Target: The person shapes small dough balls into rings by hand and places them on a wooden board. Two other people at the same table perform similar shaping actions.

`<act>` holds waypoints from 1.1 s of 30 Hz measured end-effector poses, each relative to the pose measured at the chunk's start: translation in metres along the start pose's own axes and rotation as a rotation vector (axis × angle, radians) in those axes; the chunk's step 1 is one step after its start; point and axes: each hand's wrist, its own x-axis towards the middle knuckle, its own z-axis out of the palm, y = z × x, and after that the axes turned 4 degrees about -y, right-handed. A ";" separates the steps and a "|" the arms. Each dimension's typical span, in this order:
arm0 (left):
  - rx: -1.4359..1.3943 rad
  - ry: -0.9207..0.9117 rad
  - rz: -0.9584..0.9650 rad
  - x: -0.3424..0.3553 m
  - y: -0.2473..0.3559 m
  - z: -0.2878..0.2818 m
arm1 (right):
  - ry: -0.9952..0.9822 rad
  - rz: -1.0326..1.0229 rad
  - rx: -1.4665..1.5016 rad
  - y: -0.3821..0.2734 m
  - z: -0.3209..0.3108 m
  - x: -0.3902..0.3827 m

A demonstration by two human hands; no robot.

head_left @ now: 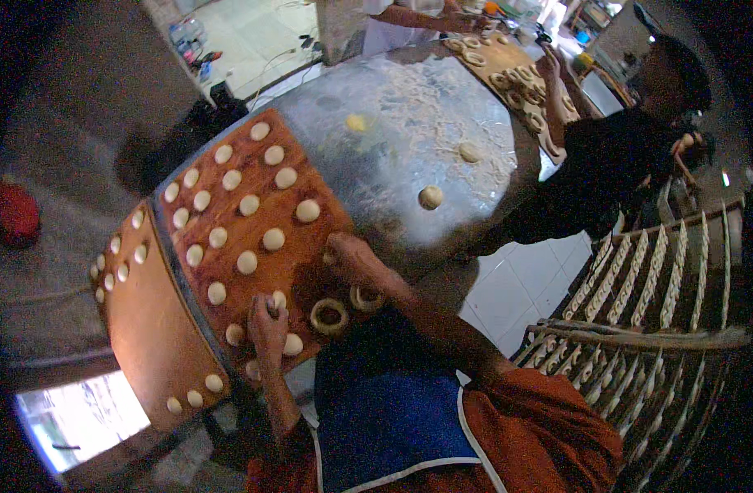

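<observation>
My left hand (265,324) pinches a small pale dough ball (278,300) at the near end of a brown wooden board (302,172). My right hand (353,260) rests knuckles up on the same board, fingers curled over a pale dough piece (328,257) that is mostly hidden. Two dough rings lie just below my right hand, one ring (328,315) between my hands and a second ring (366,297) by my wrist. Rows of round dough balls (247,205) cover the rest of the board.
A second board (150,329) with a few balls lies to the left. Beyond is a floured metal table (409,107) with loose dough balls (430,197). A person in black (614,164) works at the right by a board of rings (516,78). A rack of twisted dough (656,287) stands right.
</observation>
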 end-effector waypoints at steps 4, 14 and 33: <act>-0.269 0.077 0.186 0.020 0.061 0.013 | 0.172 0.127 -0.085 -0.001 -0.078 -0.026; -0.684 -0.297 0.537 0.170 0.344 0.185 | 0.519 0.557 -0.778 0.066 -0.355 -0.074; -0.961 0.066 0.163 0.069 0.186 0.106 | 0.015 0.302 0.179 -0.072 -0.113 0.031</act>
